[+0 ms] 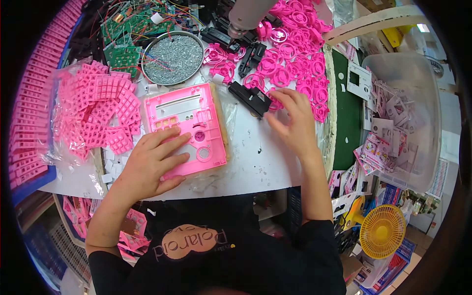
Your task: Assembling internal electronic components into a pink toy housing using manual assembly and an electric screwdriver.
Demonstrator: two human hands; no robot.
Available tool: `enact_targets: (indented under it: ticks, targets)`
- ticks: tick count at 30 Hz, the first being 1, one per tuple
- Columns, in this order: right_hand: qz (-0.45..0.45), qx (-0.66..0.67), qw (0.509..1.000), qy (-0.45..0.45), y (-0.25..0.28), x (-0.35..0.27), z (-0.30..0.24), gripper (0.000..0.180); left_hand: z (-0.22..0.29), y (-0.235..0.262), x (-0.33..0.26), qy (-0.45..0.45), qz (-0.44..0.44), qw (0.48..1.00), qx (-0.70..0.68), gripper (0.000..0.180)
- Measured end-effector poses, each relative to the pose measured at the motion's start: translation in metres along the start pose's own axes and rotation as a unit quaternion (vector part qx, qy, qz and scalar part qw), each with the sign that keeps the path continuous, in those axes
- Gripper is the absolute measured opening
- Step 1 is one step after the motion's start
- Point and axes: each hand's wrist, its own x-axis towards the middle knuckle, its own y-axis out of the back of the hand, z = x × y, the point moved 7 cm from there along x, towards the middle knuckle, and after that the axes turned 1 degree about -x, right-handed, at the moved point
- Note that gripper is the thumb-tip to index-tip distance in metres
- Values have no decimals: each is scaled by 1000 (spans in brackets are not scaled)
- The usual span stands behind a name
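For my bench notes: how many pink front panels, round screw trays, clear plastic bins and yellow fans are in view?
Pink front panel: 1
Round screw tray: 1
Clear plastic bin: 1
Yellow fan: 1
Total: 4

Under the left hand [147, 164] lay a pink plastic panel [184, 128] on a white table [255, 162]. By the right hand [290, 123] sat a black part [250, 97] and magenta-pink round pieces [295, 54]. Beyond the left hand were silver-grey screws [172, 58], green circuit boards [125, 37] and pale pink keypad grids [101, 110].
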Motion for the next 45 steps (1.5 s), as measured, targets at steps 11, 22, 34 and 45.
enact_targets:
  ticks: [11,22,34,45]
  targets:
    - [112,97,989,-13,29,-99,-39,36,18,-4,8,-20,-32,999,17,37]
    - [475,-156,735,-457,263,-474,-103,13,65,3,3,-98,39,994,-25,47]
    - [-18,97,495,-863,269,-902,-34,37,154,3,19,-224,-28,974,-4,34]
    - [189,-287,517,-784,361,-800,-62,67,164,-3,12,-210,-31,977,35,35]
